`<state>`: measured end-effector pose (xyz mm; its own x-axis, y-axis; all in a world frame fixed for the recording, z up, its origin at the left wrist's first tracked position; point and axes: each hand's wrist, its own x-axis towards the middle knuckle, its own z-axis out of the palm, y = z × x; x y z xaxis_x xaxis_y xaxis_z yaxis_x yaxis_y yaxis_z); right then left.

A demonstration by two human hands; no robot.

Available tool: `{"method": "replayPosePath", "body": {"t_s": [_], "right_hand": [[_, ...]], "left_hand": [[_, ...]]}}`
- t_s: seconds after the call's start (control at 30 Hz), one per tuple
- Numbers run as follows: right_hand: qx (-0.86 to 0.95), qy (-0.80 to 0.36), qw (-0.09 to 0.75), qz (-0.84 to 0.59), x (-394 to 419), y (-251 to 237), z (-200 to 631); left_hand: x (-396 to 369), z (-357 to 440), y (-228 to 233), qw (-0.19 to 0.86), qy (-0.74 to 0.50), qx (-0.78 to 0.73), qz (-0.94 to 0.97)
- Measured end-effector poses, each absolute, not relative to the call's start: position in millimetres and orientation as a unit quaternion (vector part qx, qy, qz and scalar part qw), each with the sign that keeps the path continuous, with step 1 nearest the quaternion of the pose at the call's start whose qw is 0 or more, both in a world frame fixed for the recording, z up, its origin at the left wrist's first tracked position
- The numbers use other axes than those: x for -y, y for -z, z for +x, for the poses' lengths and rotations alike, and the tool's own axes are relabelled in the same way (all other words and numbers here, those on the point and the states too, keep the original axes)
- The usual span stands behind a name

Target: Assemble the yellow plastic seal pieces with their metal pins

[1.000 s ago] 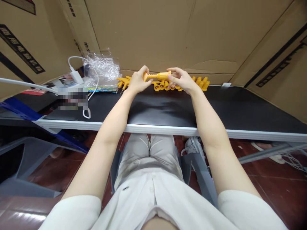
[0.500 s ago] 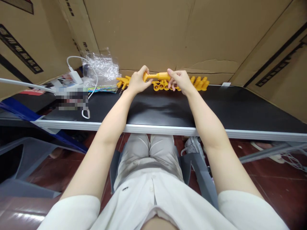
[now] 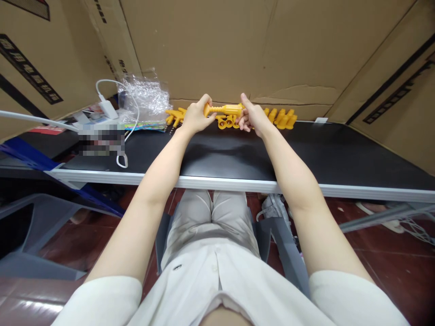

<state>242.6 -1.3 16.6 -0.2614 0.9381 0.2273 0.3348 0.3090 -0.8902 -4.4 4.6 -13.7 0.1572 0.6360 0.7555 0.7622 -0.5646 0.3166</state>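
Both hands grip one yellow plastic piece [image 3: 224,109] just above the table [image 3: 238,154], upper middle of the frame: left hand [image 3: 194,117] closed on its knobbed end, right hand [image 3: 252,117] pinching the thicker end. Steady, level, opposed grips seem best here.

Near half of black tabletop [image 3: 306,149] bare from front edge to the hands; free passage across it on both flanks. Far edge closed off by cardboard wall [image 3: 210,45], with cardboard also closing the left and right sides. Row of yellow plastic parts [image 3: 282,118] lies along the foot of that wall, directly beyond both hands. Far-left corner obstructed: crumpled clear plastic bag [image 3: 144,97], white charger [image 3: 108,108] with cable [image 3: 131,129] looping toward the front, papers beneath. Right stretch of tabletop unobstructed
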Motion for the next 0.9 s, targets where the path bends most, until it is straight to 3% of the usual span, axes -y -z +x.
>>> {"method": "replayPosePath", "body": {"t_s": [0.27, 0.5, 0.9], "right_hand": [[0.716, -0.413, 0.428, -0.366, -11.8, -20.5, 259.2], [0.743, -0.405, 0.4, -0.352, -1.9, -21.3, 260.0], [0.718, -0.426, 0.427, -0.347, -2.1, -21.9, 259.0]], "left_hand": [[3.0, -4.4, 9.8, 0.054, 0.444, 0.47, -0.761], [7.3, -2.0, 7.6, 0.065, 0.435, 0.488, -0.754], [9.1, 0.4, 7.5, 0.036, 0.438, 0.486, -0.755]]}}
